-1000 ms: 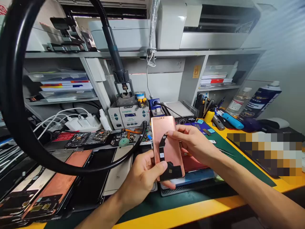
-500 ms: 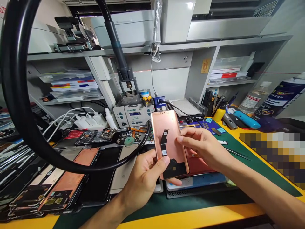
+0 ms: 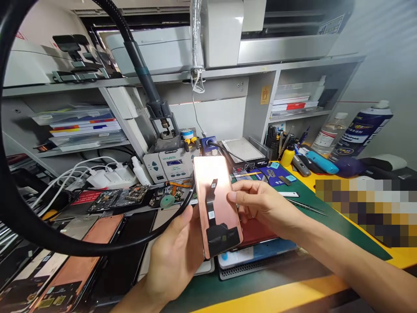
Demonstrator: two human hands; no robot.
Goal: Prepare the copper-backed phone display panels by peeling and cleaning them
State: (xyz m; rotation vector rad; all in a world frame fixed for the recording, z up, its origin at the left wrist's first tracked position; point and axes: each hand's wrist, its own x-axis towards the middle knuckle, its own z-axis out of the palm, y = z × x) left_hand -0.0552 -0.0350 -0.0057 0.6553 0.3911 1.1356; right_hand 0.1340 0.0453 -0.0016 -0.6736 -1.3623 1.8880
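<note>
A phone screen [image 3: 222, 202], its copper-coloured back facing me, is held up nearly upright. A black flex cable [image 3: 211, 201] runs down that back to a black section at the bottom. My right hand [image 3: 257, 202] pinches the right edge between thumb and fingers. At the left edge, my left hand [image 3: 176, 248] supports the screen, thumb beside the rim and fingers hidden behind. Below and behind it lies a dark red panel [image 3: 257, 234] on top of a blue-and-white item [image 3: 257, 254].
Several phone screens [image 3: 73, 274] lie at the left. A thick black hose [image 3: 107, 248] loops across the left foreground. A hot-air station [image 3: 174, 163] stands behind. Tweezers [image 3: 308, 206], a yellow bottle [image 3: 288, 156] and a spray can [image 3: 363, 132] are on the right.
My left thumb has come off the screen's back to its left edge. The screen has turned slightly, and a bright glare now covers its upper part. My view has shifted to the right.
</note>
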